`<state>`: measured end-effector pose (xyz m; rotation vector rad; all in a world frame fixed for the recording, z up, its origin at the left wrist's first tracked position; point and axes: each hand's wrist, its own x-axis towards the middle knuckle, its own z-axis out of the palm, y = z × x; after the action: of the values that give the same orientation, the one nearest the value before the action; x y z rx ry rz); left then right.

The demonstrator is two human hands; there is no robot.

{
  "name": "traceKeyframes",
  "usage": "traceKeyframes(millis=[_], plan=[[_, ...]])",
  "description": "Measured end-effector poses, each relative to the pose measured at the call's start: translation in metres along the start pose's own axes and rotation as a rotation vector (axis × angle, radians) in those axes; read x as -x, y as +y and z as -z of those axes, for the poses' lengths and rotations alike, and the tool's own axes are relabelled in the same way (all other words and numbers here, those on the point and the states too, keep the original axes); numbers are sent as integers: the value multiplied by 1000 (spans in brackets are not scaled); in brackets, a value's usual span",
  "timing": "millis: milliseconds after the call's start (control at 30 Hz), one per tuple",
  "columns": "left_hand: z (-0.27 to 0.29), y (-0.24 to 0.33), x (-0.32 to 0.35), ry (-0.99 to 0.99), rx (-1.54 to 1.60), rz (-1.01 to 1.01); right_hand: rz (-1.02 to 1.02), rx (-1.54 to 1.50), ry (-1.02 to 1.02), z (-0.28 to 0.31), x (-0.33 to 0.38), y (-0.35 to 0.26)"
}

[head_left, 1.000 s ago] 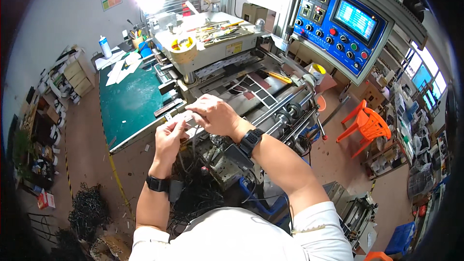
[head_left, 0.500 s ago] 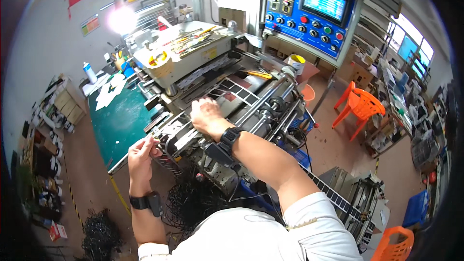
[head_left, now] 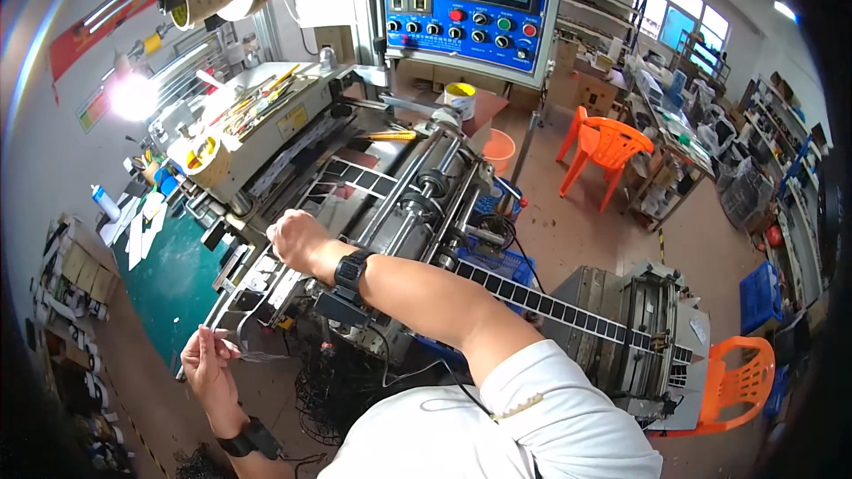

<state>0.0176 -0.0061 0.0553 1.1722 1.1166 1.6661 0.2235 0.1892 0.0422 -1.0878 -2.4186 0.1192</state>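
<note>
We see a long grey machine (head_left: 399, 186) running across the middle of the view, its steel rollers (head_left: 426, 186) lying side by side along its bed; a strip of dark rectangular labels (head_left: 568, 310) runs off its near end toward a lower grey unit (head_left: 621, 337) to the right; above it hangs a blue control panel (head_left: 470, 0) with a lit screen and rows of round knobs. To the left lies a green mat (head_left: 169, 279) beside the machine's edge; behind it a tray of hand tools (head_left: 257, 102) and a yellow roll of tape (head_left: 202, 153) sit on the machine's top. Two orange plastic chairs stand on the floor, one (head_left: 608, 146) beyond the machine and one (head_left: 732, 381) at the lower right; an orange bucket (head_left: 499, 149) stands near the far end of the rollers.

Our right hand (head_left: 297, 239), with a black watch (head_left: 351, 270) on its wrist, is curled into a loose fist and rests on the near-left part of the machine; we cannot tell what, if anything, its fingers grip, since they are turned away from us. Our left hand (head_left: 209, 364), also wearing a dark wristband (head_left: 248, 439), is lower and off the machine's edge, well apart from the right; its fingers are pinched closed on a thin pale strip (head_left: 253, 357) that trails from the fingertips rightward toward the underside of the machine.
</note>
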Motion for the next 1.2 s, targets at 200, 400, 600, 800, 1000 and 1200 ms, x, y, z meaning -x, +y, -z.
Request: traceKeyframes(millis=[200,400,600,800,1000,1200], plan=[[29,-31,10,169,44,111,298,81,110,-6,5,4],[12,-48,-3,11,-265,149,333,58,47,-6,2,-2],[-41,-61,-36,-97,-311,-72,371,-113,102,14,9,-10],[-64,-72,-63,-163,-133,-80,508,-374,246,17,8,-12],[-40,-62,-53,-29,-118,72,543,-356,235,28,7,-15],[-18,-47,-47,30,-38,198,463,-238,332,18,6,-9]])
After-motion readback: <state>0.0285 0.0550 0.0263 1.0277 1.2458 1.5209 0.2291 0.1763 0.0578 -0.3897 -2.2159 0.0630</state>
